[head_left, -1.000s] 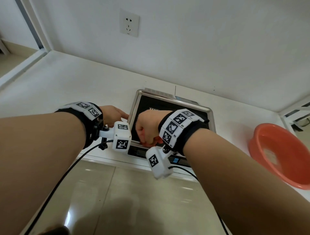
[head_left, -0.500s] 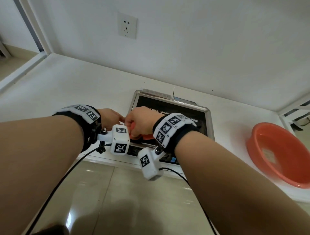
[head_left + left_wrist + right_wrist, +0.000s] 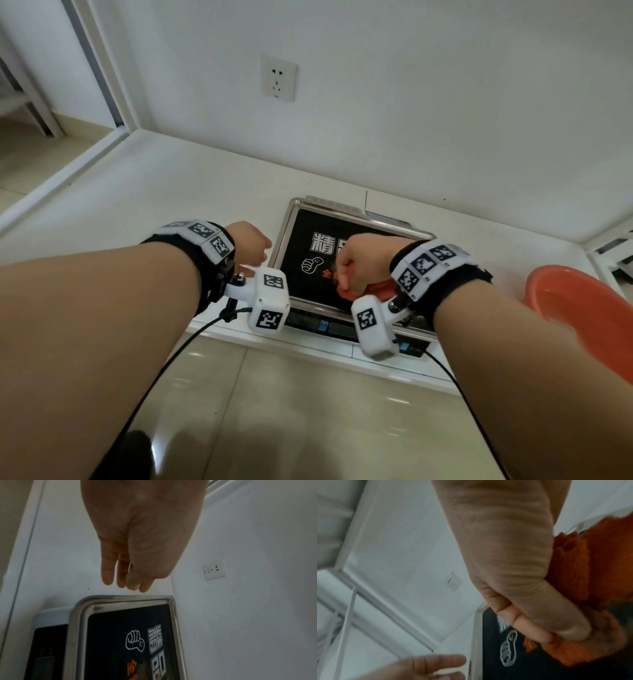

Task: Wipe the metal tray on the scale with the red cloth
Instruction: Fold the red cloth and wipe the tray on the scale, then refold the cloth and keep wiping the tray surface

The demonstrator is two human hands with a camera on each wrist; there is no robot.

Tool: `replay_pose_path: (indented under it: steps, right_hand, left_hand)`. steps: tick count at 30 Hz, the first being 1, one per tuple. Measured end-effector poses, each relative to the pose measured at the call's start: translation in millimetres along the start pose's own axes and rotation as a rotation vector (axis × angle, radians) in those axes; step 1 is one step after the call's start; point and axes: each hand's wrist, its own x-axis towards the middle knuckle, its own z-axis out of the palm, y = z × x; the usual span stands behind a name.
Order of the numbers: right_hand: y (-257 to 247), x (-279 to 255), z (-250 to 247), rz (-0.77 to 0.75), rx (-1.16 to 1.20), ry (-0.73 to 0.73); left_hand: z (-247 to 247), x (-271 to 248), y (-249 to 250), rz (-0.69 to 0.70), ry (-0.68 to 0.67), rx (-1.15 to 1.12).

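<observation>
The metal tray [image 3: 281, 240] with a black printed sticker sits on the white scale [image 3: 329, 327] at the counter's front edge. My right hand [image 3: 349, 274] is fisted over the front middle of the tray and grips the bunched red cloth [image 3: 380, 289], which is pressed on the sticker. In the right wrist view the thumb and fingers of that hand [image 3: 556, 635] curl round the cloth [image 3: 590, 561]. My left hand [image 3: 255, 251] hovers beside the tray's left rim [image 3: 123, 599], and its fingers [image 3: 126, 585] are straight and hold nothing.
A red plastic basin [image 3: 582, 308] stands on the counter to the right of the scale. A wall socket [image 3: 279, 78] is on the white wall behind. Bare white counter [image 3: 137, 205] stretches to the left. A tiled floor lies below the counter's edge.
My right hand has slid the red cloth from the tray's front left corner to the right, to the front middle. The left hand has stayed at the left rim.
</observation>
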Motion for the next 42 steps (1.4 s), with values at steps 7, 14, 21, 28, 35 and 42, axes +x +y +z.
replay_pose_path:
  steps: [7, 14, 21, 28, 35, 42]
  right_hand:
    - [19, 6, -12, 0.020, 0.459, 0.209]
    - [14, 16, -19, 0.037, 0.666, 0.360]
    - [4, 19, -24, 0.070, 0.892, 0.470]
    - [8, 23, -25, 0.089, 0.942, 0.475]
    - [11, 28, -24, 0.090, 0.997, 0.466]
    - [6, 31, -24, 0.079, 1.021, 0.439]
  left_hand:
    - [6, 13, 25, 0.091, 0.093, -0.258]
    - [7, 12, 30, 0.053, -0.078, -0.355]
    - [6, 16, 31, 0.090, -0.111, -0.287]
    - [12, 19, 42, 0.114, -0.123, -0.153]
    - [19, 15, 53, 0.194, -0.159, -0.124]
    - [26, 9, 65, 0.323, -0.211, -0.158]
